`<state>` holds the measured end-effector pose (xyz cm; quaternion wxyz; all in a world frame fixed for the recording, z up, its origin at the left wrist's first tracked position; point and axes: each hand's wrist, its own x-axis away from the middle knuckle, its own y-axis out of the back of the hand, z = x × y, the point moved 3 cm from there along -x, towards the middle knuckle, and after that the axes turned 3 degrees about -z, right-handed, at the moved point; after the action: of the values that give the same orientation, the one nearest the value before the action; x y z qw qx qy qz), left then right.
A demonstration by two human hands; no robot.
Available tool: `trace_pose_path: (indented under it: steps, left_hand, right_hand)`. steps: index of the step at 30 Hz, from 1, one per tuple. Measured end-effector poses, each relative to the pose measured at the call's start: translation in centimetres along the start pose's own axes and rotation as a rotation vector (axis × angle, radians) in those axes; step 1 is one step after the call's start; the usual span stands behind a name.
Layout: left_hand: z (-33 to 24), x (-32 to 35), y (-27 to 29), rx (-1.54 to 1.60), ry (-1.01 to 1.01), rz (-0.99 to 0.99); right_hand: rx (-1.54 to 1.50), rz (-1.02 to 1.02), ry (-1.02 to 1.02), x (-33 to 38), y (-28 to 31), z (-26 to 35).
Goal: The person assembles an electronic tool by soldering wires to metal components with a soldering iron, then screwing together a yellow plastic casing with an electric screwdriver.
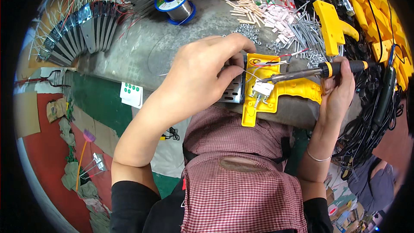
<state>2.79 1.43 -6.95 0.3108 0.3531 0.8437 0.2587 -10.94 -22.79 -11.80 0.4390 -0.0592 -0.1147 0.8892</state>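
Observation:
My right hand (pixel 338 84) grips a soldering iron (pixel 295 76) by its black-and-yellow handle, its metal shaft pointing left. The iron's tip is at a small white switch (pixel 264 88) with metal terminals. That switch sits in an open yellow pistol-shaped housing half (pixel 297 88) at the table's near edge. In my left hand (pixel 207 67), thumb and fingers are pinched on thin solder wire (pixel 250 73), whose end runs to the iron's tip. Red and white leads (pixel 276 58) lie across the top of the housing. A perforated metal plate (pixel 233 92) shows partly below my left hand.
A solder spool (pixel 180 12) stands at the back. Wooden sticks (pixel 249 11), white pieces (pixel 280 19), metal rods (pixel 306 32) and nuts (pixel 248 30) lie beyond the housing. More yellow housings (pixel 330 28) and black cables (pixel 373 125) crowd the right. Fanned dark metal parts (pixel 82 30) lie left.

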Motion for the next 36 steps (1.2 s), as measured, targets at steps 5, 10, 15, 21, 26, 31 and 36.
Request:
trace_pose_path:
  steps: [5, 10, 15, 21, 26, 31, 36]
  left_hand:
    - [-0.4, -0.2, -0.2, 0.008, 0.022, 0.025]
    - [-0.3, -0.3, -0.5, 0.015, -0.023, 0.018]
    - [-0.2, -0.2, -0.6, 0.044, -0.02, 0.022]
    - [-0.4, -0.1, -0.7, 0.065, -0.028, -0.001]
    - [3.2, 0.6, 3.9, -0.599, -0.1, -0.198]
    - [0.6, 0.9, 1.4, 0.441, 0.389, 0.085]
    - [-0.6, -0.4, -0.9, 0.717, 0.464, 0.237]
  right_hand:
    - [-0.006, 0.006, -0.002, 0.1, -0.2, 0.0]
    - [0.007, -0.012, 0.002, 0.1, -0.2, 0.2]
    - [0.007, 0.003, 0.007, 0.1, -0.3, 0.3]
    - [0.013, 0.015, 0.009, 0.2, -0.2, 0.3]
    - [0.025, -0.017, -0.004, 0.2, -0.2, 0.3]
    - [0.036, -0.02, -0.009, 0.1, -0.2, 0.2]
    - [0.03, 0.01, -0.008, -0.2, 0.2, 0.0]
